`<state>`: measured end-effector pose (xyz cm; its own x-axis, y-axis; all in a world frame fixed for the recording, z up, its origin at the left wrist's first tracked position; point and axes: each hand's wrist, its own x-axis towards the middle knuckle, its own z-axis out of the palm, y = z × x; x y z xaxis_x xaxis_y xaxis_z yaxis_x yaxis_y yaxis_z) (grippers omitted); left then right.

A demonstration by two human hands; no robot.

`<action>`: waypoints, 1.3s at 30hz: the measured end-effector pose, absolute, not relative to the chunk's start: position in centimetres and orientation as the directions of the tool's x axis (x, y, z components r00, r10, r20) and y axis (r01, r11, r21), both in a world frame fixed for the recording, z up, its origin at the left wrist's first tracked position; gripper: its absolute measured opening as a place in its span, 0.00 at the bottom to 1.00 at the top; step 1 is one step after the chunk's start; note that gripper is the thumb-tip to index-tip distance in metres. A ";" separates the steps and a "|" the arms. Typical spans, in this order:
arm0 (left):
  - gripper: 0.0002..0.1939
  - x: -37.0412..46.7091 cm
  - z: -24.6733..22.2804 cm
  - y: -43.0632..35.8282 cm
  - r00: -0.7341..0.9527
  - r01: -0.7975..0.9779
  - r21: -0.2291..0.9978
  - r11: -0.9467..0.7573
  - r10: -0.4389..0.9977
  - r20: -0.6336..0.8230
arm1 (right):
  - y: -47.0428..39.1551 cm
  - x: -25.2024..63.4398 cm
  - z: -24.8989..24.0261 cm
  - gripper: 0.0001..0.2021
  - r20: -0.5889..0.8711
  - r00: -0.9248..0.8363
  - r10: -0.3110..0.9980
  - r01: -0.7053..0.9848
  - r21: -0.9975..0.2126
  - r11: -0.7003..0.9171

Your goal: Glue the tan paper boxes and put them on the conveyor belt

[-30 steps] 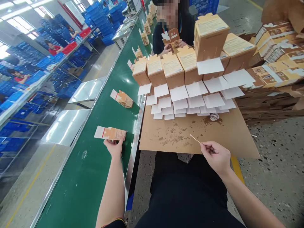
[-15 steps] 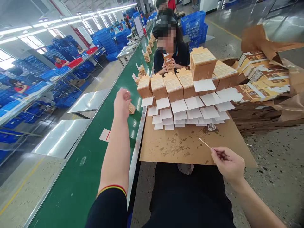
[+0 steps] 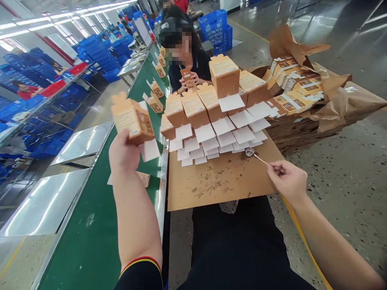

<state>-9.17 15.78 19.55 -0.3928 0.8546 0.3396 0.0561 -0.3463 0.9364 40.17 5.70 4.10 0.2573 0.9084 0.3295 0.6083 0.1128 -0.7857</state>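
My left hand [image 3: 123, 155] is closed around a brown printed carton [image 3: 130, 121], held above the green conveyor belt [image 3: 90, 241]; a white flap hangs from its lower right. Between the fingertips of my right hand [image 3: 288, 179] is a thin cotton swab [image 3: 261, 159]. Its far tip reaches a small clear round dish [image 3: 249, 152] on the cardboard sheet [image 3: 181, 189]; whether it touches is too small to tell. Beyond the sheet's stained middle, several cartons [image 3: 196, 102] stand stacked with white flaps [image 3: 223, 125] sticking out towards me.
Several cartons [image 3: 155, 88] stand along the belt, and another [image 3: 144, 179] lies partly behind my left forearm. A co-worker [image 3: 189, 56] sits beyond the stack, holding a carton. At right, torn brown paper [image 3: 335, 117] surrounds bundled flat cartons [image 3: 298, 84]. Blue crates [image 3: 213, 28] stand behind.
My left hand, over the belt before with no carton showing in it, now holds one up further left. The swab in my right hand has come to the round dish. The whole view has shifted.
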 end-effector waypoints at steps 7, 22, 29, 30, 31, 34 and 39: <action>0.36 -3.9 11.6 1.9 -0.372 -0.271 0.961 -0.055 0.927 -0.052 | 12.2 41.0 5.9 0.07 0.127 -0.011 0.992 0.839 -0.538 0.078; 0.46 1.7 0.9 -2.2 -0.434 -0.269 0.951 0.155 0.862 -0.263 | 5.0 36.7 4.2 0.08 0.318 -0.116 0.941 0.593 -0.738 0.322; 0.44 2.4 1.0 -1.1 -0.459 -0.252 0.958 0.134 0.855 -0.240 | -1.2 27.8 -0.4 0.11 0.340 -0.360 0.869 0.399 -0.786 0.472; 0.44 2.5 1.0 -1.0 -0.455 -0.248 0.959 0.137 0.857 -0.240 | -1.3 27.6 -0.8 0.12 0.324 -0.379 0.867 0.414 -0.779 0.472; 0.44 2.5 1.1 -1.0 -0.449 -0.245 0.959 0.141 0.861 -0.241 | -1.3 27.5 -1.2 0.12 0.305 -0.392 0.868 0.428 -0.774 0.466; 0.44 2.5 1.2 -1.1 -0.441 -0.244 0.958 0.148 0.863 -0.246 | -1.1 27.7 -1.9 0.13 0.243 -0.415 0.877 0.458 -0.777 0.432; 0.46 2.9 1.7 -1.2 -0.451 -0.210 0.966 0.150 0.862 -0.232 | 0.1 28.6 -1.6 0.13 0.206 -0.366 0.908 0.493 -0.784 0.376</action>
<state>2.89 -1.22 1.74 -0.4510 0.8619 -0.2319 -0.2102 0.1499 0.9661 28.58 0.11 -1.60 -0.3656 0.9078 0.2056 0.4933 0.3763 -0.7842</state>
